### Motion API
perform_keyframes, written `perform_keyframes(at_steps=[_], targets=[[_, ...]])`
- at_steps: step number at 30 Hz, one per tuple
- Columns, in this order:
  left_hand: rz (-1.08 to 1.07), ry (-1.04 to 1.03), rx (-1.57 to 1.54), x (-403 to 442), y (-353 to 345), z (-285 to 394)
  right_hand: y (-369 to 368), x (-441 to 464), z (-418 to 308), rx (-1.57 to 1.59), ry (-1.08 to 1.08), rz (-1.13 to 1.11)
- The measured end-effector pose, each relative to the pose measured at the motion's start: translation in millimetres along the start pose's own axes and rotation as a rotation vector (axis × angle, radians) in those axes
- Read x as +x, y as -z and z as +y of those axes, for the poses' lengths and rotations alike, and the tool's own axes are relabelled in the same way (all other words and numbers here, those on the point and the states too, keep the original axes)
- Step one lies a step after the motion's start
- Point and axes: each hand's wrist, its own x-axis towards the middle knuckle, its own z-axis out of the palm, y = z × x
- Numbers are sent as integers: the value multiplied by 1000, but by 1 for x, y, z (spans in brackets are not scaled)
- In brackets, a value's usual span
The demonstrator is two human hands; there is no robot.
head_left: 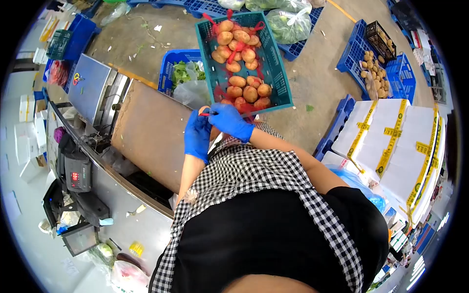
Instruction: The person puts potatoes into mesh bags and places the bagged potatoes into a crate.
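Note:
My left hand [196, 134] and my right hand [230, 122], both in blue gloves, meet at the near end of a green plastic crate [286, 88]. Their fingers are closed together on a bit of red netting, which looks like the end of a red mesh bag [205, 115]. Part of a potato shows just behind the fingertips, and the rest of what lies between the hands is hidden. Inside the crate, several potatoes [242, 35] lie in red mesh bags whose knotted ends stick up.
Left of the crate stands a blue basket [166, 66] with leafy greens. A brown board [149, 132] and a scale with a red display [75, 177] are on my left. White taped boxes [386, 141] are stacked at right. Bagged vegetables [290, 27] sit on a blue pallet beyond.

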Motion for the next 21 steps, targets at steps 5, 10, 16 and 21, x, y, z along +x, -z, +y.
perform_keyframes(at_steps=[5, 10, 16, 21], targets=[[333, -174, 382, -14, -42, 6, 47, 5, -12, -156, -38, 117], [185, -83, -68, 11, -36, 10, 30, 1, 25, 15, 37, -60], [118, -171, 627, -1, -87, 22, 44, 18, 38, -76, 445, 128], [214, -169, 672, 0, -109, 44, 47, 14, 14, 104, 558, -268]])
